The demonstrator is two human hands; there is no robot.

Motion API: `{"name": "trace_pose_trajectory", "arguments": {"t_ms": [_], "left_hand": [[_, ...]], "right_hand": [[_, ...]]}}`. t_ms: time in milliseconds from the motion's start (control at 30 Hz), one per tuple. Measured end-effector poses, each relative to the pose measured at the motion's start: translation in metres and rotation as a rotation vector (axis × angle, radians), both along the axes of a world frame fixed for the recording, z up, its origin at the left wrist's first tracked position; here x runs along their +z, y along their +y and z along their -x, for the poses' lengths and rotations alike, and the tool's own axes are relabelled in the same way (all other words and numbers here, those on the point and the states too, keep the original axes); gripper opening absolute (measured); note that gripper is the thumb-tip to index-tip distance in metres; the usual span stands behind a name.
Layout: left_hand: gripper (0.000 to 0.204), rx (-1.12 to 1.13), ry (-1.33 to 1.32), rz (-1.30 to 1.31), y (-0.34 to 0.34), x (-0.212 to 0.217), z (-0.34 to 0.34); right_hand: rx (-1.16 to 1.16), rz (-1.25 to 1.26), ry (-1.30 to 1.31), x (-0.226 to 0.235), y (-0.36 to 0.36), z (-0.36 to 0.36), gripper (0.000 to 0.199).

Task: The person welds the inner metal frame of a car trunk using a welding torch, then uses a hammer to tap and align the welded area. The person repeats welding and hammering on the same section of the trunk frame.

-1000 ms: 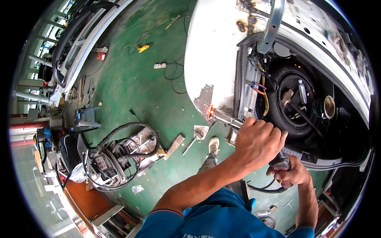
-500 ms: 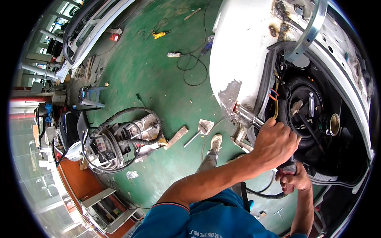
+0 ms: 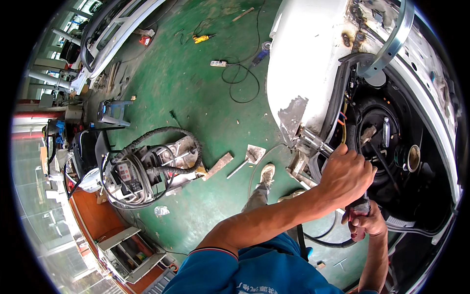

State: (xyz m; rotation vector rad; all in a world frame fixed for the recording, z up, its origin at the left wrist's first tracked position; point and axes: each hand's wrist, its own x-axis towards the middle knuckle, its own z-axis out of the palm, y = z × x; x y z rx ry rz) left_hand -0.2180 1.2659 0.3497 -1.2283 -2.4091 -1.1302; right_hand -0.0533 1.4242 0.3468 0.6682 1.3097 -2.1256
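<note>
My left hand [image 3: 346,175] is closed around the front of a metal tool [image 3: 313,141] whose silver tip touches the torn, bare-metal edge of a white car body [image 3: 308,63]. Just below, my right hand [image 3: 366,221] grips the tool's dark handle, from which a black hose [image 3: 327,241] loops down. Both hands are at the rim of the car's open rear well, where a spare wheel [image 3: 382,142] lies.
A welding machine [image 3: 142,169] wrapped in black cable stands on the green floor at left. A trowel [image 3: 249,158] and a wooden block [image 3: 219,165] lie near my shoe [image 3: 267,174]. A power strip [image 3: 218,63] with cord lies farther off; a blue stool [image 3: 113,110] stands at left.
The view has shifted so the car body and my hands sit more to the right and lower. Both hands keep their grip on the tool at the torn edge.
</note>
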Motion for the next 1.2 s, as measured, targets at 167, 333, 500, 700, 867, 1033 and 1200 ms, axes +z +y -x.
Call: {"name": "trace_pose_trajectory", "arguments": {"t_ms": [167, 333, 500, 700, 867, 1033, 1200], "left_hand": [[0.031, 0.012, -0.012, 0.059, 0.002, 0.0, 0.0], [0.031, -0.005, -0.002, 0.109, 0.002, -0.002, 0.001], [0.032, -0.034, -0.003, 0.209, 0.002, -0.002, 0.001], [0.03, -0.018, 0.0, 0.157, 0.003, -0.002, 0.0], [0.029, -0.006, 0.016, 0.065, 0.0, 0.004, 0.001], [0.029, -0.016, 0.015, 0.005, -0.002, 0.01, 0.002], [0.03, -0.022, 0.026, -0.043, -0.003, 0.012, 0.001]], "right_hand": [[-0.041, 0.113, 0.054, -0.016, 0.001, -0.006, 0.036], [-0.058, 0.178, 0.027, -0.02, -0.001, -0.004, 0.042], [-0.142, 0.248, 0.009, -0.02, -0.008, -0.004, 0.044], [-0.084, 0.182, 0.014, -0.012, -0.008, -0.002, 0.035], [-0.058, 0.097, -0.004, -0.002, -0.007, -0.004, 0.038], [-0.01, 0.014, -0.025, 0.01, -0.005, -0.003, 0.04], [0.035, -0.033, -0.001, 0.013, -0.004, -0.004, 0.039]]}}
